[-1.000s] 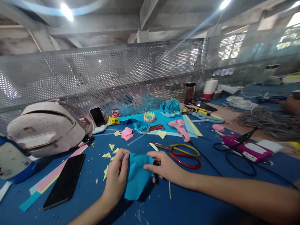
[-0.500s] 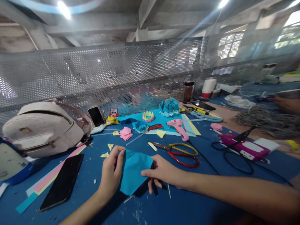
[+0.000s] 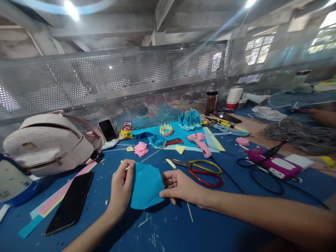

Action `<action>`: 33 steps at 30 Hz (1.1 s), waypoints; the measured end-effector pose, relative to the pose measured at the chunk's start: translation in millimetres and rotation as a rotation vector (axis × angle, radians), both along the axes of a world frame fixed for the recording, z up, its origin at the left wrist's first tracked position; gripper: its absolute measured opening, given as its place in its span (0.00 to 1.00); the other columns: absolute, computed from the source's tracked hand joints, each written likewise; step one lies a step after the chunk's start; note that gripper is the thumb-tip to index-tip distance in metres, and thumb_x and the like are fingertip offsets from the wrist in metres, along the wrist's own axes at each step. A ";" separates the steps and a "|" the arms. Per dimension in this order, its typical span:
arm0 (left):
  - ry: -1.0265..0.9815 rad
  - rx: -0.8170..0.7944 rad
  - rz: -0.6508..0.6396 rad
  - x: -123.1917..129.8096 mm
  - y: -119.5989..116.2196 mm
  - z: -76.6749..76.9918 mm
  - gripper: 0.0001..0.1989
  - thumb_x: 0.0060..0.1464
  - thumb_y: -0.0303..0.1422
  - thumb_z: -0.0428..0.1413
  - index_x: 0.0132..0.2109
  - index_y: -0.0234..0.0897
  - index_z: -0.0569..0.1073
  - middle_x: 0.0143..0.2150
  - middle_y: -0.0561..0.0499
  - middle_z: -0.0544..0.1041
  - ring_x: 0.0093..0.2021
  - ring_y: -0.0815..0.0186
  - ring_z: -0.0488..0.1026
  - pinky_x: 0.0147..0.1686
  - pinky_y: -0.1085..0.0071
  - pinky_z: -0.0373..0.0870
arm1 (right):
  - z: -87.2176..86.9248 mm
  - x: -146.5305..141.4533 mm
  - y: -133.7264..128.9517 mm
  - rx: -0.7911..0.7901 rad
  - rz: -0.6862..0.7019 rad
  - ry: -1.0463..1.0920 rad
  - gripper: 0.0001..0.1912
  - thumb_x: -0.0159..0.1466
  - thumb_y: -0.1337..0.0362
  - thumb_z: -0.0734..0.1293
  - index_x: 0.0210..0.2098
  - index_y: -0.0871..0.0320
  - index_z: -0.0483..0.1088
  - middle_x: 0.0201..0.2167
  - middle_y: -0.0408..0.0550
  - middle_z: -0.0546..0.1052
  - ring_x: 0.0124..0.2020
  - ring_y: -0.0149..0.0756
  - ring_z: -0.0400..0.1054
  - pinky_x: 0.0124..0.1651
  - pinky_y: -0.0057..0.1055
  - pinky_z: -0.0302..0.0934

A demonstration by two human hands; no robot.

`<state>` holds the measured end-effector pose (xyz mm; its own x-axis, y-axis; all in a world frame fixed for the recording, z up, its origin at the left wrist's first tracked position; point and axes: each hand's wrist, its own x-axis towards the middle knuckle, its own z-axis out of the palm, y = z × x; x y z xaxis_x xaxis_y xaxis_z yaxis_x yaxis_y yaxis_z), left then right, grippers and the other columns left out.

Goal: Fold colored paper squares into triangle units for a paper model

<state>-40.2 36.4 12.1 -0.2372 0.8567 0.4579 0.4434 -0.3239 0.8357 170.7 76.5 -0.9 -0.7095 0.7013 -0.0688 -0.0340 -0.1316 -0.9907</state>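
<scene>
A roughly square piece of blue paper (image 3: 146, 187) is held up over the blue table, its surface slightly curved. My left hand (image 3: 123, 185) pinches its left edge, thumb in front. At the right edge, my right hand (image 3: 176, 185) has the paper between its thumb and curled fingers. Just beyond my right hand lie scissors (image 3: 195, 168) with one yellow and one red handle. A pink glue gun (image 3: 200, 141) rests farther back, near blue paper flowers (image 3: 190, 119) and a yellow-and-pink paper ring (image 3: 166, 130). Small pink paper pieces (image 3: 141, 149) lie beyond the held paper.
A black phone (image 3: 70, 203) and paper strips (image 3: 56, 199) lie left, before a white backpack (image 3: 49, 143). At right are a magenta device (image 3: 274, 163) with a black cable and a heap of grey cord (image 3: 299, 134). A perforated metal panel (image 3: 118, 84) stands behind.
The blue paper has shifted slightly left and turned, with its lower edge now more level. Both hands moved a little to the left with it.
</scene>
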 end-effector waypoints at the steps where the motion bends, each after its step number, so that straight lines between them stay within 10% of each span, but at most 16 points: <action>1: -0.006 -0.001 0.003 -0.1 -0.1 -1.1 0.20 0.63 0.52 0.50 0.34 0.39 0.68 0.23 0.59 0.58 0.22 0.69 0.53 0.21 0.75 0.53 | -1.3 -0.3 -0.4 -0.008 -0.002 0.000 0.24 0.45 0.57 0.82 0.34 0.64 0.74 0.27 0.45 0.79 0.20 0.24 0.67 0.22 0.21 0.64; 10: -0.035 -0.016 0.001 5.4 -5.6 -2.6 0.21 0.62 0.53 0.50 0.37 0.39 0.69 0.22 0.59 0.58 0.21 0.68 0.55 0.20 0.75 0.53 | -0.7 -2.0 -6.4 -0.105 0.157 0.065 0.30 0.57 0.41 0.73 0.37 0.65 0.71 0.30 0.55 0.81 0.23 0.32 0.76 0.20 0.20 0.62; 33: -0.031 0.047 -0.011 -0.7 -5.0 3.8 0.17 0.64 0.48 0.52 0.42 0.38 0.70 0.20 0.63 0.53 0.18 0.72 0.48 0.17 0.78 0.44 | 0.0 2.7 2.0 -0.345 0.052 0.091 0.24 0.51 0.60 0.81 0.40 0.62 0.70 0.33 0.46 0.78 0.34 0.28 0.75 0.29 0.19 0.64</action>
<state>-40.9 31.3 15.9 -0.2430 0.8371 0.4901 0.4135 -0.3677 0.8330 173.3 78.4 -0.8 -0.7575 0.6108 -0.2303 -0.1041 -0.4614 -0.8811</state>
